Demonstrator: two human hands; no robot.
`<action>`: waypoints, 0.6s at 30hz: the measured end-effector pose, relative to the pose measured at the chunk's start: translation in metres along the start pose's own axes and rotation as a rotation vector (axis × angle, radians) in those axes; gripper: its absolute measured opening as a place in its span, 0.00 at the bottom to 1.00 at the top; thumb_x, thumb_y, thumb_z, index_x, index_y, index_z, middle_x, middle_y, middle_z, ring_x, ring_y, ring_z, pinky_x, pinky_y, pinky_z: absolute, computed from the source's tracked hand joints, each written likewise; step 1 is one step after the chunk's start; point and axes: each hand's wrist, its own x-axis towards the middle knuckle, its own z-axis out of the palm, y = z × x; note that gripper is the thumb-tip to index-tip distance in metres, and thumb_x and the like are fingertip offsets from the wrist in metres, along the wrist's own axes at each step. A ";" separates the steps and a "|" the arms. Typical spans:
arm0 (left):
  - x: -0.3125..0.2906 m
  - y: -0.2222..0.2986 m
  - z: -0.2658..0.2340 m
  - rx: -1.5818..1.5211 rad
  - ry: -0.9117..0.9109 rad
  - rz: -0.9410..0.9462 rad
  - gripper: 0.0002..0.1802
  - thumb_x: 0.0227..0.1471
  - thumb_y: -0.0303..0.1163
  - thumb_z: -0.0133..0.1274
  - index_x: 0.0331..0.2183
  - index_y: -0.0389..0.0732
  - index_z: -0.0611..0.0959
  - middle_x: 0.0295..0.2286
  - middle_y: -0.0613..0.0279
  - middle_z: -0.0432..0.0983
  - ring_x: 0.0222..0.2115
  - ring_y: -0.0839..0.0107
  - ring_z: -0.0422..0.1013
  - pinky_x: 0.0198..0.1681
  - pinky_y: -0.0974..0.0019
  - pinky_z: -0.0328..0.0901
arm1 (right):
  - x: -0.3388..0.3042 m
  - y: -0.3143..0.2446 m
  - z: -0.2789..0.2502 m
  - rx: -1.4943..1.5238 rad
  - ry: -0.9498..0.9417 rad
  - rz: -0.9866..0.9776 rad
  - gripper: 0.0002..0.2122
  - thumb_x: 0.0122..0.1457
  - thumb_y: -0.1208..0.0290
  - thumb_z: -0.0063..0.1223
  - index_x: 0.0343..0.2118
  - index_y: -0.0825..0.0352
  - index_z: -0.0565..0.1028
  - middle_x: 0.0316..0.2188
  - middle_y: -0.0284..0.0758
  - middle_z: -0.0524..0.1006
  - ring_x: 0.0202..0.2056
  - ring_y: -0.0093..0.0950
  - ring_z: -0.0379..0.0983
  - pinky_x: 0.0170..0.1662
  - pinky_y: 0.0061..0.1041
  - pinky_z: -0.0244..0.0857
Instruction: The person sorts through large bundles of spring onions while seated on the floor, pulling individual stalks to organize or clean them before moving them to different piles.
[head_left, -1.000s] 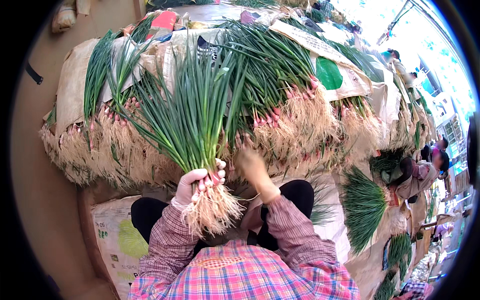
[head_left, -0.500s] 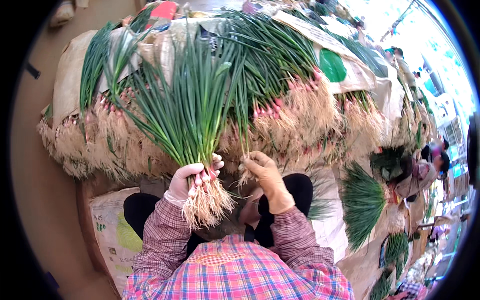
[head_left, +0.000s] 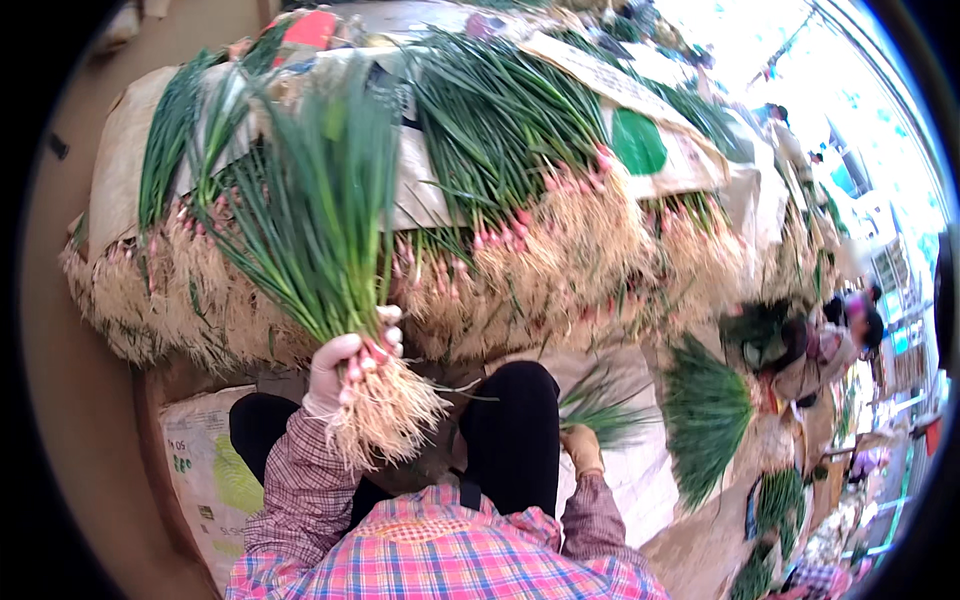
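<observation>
**Right hand (head_left: 582, 451) moved from beside the onion bunch (head_left: 320, 230) to the small leafy pile (head_left: 612, 418) past the right knee (head_left: 510, 420)**

Left hand (head_left: 325, 378) closed round the bunch just above the roots (head_left: 385, 405), leaves up, in front of the heap (head_left: 570, 240). Step looks like sorting, odd stalks put aside (my read, not certain). Next move probably calls for freeing the right fingers and bringing them back to the bunch, left grip firm. Can't tell whether the right hand pinches a stalk or is empty: too small, leaves merge there. Knee hides some of the pale sheet (head_left: 640, 490); bunch's leaf tips blurred.
</observation>
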 end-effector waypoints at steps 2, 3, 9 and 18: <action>-0.003 -0.003 0.006 0.054 0.066 0.020 0.31 0.50 0.30 0.44 0.53 0.22 0.61 0.34 0.49 0.73 0.39 0.66 0.70 0.52 0.67 0.62 | 0.013 -0.068 -0.049 0.073 0.245 -0.231 0.09 0.56 0.67 0.50 0.30 0.67 0.76 0.23 0.41 0.75 0.26 0.34 0.72 0.31 0.30 0.65; -0.003 -0.007 0.003 0.051 0.136 -0.019 0.31 0.50 0.31 0.44 0.53 0.22 0.61 0.30 0.52 0.74 0.41 0.66 0.68 0.52 0.67 0.61 | 0.019 -0.127 -0.098 0.254 0.316 -0.279 0.09 0.57 0.67 0.50 0.31 0.68 0.76 0.24 0.41 0.75 0.27 0.33 0.72 0.31 0.29 0.65; 0.008 -0.008 0.013 -0.112 0.108 -0.009 0.28 0.48 0.27 0.45 0.50 0.20 0.64 0.35 0.44 0.75 0.42 0.62 0.71 0.51 0.64 0.65 | 0.037 -0.363 -0.162 0.009 0.656 -0.758 0.09 0.52 0.64 0.54 0.23 0.64 0.74 0.22 0.38 0.73 0.24 0.38 0.72 0.27 0.32 0.66; 0.006 -0.017 -0.002 0.000 0.327 -0.194 0.23 0.48 0.25 0.45 0.47 0.24 0.70 0.18 0.55 0.75 0.28 0.68 0.75 0.53 0.59 0.63 | -0.041 -0.332 -0.117 1.251 -0.563 -0.270 0.05 0.55 0.71 0.54 0.29 0.66 0.76 0.29 0.29 0.76 0.33 0.22 0.70 0.42 0.21 0.63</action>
